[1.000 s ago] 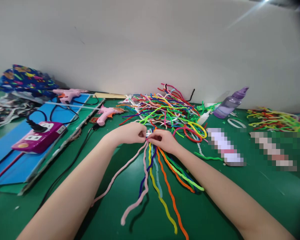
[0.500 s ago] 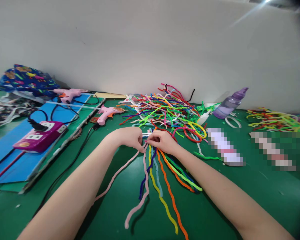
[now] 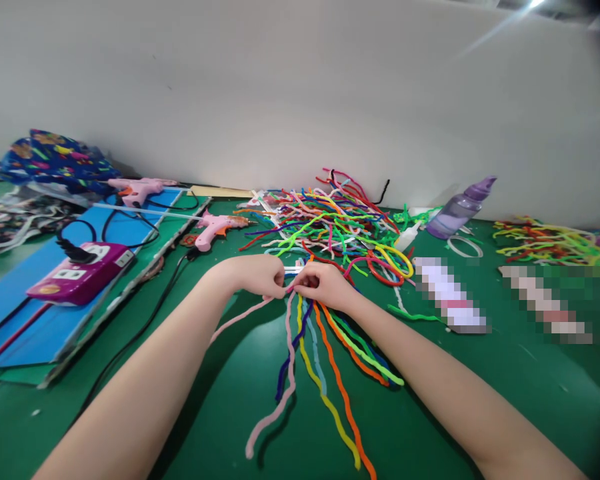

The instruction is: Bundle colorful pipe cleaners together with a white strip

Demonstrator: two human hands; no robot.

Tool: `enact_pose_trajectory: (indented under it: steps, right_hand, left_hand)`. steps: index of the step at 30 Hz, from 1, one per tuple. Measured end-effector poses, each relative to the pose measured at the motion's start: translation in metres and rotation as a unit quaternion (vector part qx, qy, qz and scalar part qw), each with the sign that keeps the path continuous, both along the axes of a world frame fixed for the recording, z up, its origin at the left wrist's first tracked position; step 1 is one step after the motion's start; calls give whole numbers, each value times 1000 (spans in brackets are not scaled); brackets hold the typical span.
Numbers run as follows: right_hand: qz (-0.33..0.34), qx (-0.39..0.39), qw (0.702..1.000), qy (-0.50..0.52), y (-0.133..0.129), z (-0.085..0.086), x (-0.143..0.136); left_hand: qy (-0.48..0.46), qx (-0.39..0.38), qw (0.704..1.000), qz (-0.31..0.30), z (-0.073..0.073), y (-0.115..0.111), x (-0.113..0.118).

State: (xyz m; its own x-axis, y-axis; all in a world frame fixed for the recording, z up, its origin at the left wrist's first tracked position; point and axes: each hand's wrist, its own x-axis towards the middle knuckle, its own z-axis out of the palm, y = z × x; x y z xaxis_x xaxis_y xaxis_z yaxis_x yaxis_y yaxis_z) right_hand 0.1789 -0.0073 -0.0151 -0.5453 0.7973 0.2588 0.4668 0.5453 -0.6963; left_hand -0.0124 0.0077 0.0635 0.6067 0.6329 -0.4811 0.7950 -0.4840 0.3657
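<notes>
My left hand [image 3: 261,275] is closed in a pinch on a pink pipe cleaner [image 3: 243,312], whose loose end trails down to the left behind my forearm. Close beside it, my right hand [image 3: 325,285] pinches the same pink strand near its bend; the exact grip is partly hidden by the fingers. Below my hands a fan of pipe cleaners spreads towards me: another pink length [image 3: 291,360], a dark blue one [image 3: 281,380], a yellow one [image 3: 337,420], a light blue one [image 3: 317,360], orange ones [image 3: 337,360] and green ones [image 3: 375,357]. White strips [image 3: 291,270] show between the hands.
Behind my hands lies a tangled heap of pipe cleaners [image 3: 325,220]. Left are pink glue guns [image 3: 215,229], cables and a purple power strip [image 3: 83,273] on a blue board [image 3: 25,340]. Right stand a purple bottle [image 3: 453,217], a small white bottle [image 3: 407,237] and another pipe cleaner pile [image 3: 550,243].
My left fingers have drawn slightly closer to the right ones, and the trailing pink pipe cleaner has lifted. My right hand stays almost where it was.
</notes>
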Motion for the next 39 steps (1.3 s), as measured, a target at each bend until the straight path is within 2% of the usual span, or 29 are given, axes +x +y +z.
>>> enact_pose_trajectory:
  steps: [6,11,16,19,26,31,36,38,39]
  right_hand:
    - [-16,-6,1000,-1,0,-1,-1]
    - [-14,13,1000,-20,-2,2,-2]
    - [-11,17,999,-31,-3,5,-2]
    - [-6,11,1000,-25,-3,5,-1]
    - [58,-30,998,1,-1,9,5]
    - [99,-49,994,3,1,16,11]
    - [180,-58,982,-23,0,33,17]
    - [170,-43,984,-38,0,39,18]
    - [142,-30,988,-42,0,41,19]
  left_hand:
    - [-17,-20,1000,-9,3,-3,3]
    - [-29,-30,999,-18,0,-3,4]
    - [-2,54,998,12,-6,1,3]
    - [-22,94,995,3,-8,0,5]
    - [-53,90,994,-34,-12,1,11]
    - [-45,125,991,-16,-21,4,11]
    - [-23,136,990,4,-22,4,12]
    - [-19,144,989,8,-22,3,13]
    - [-19,149,989,8,-22,3,13]
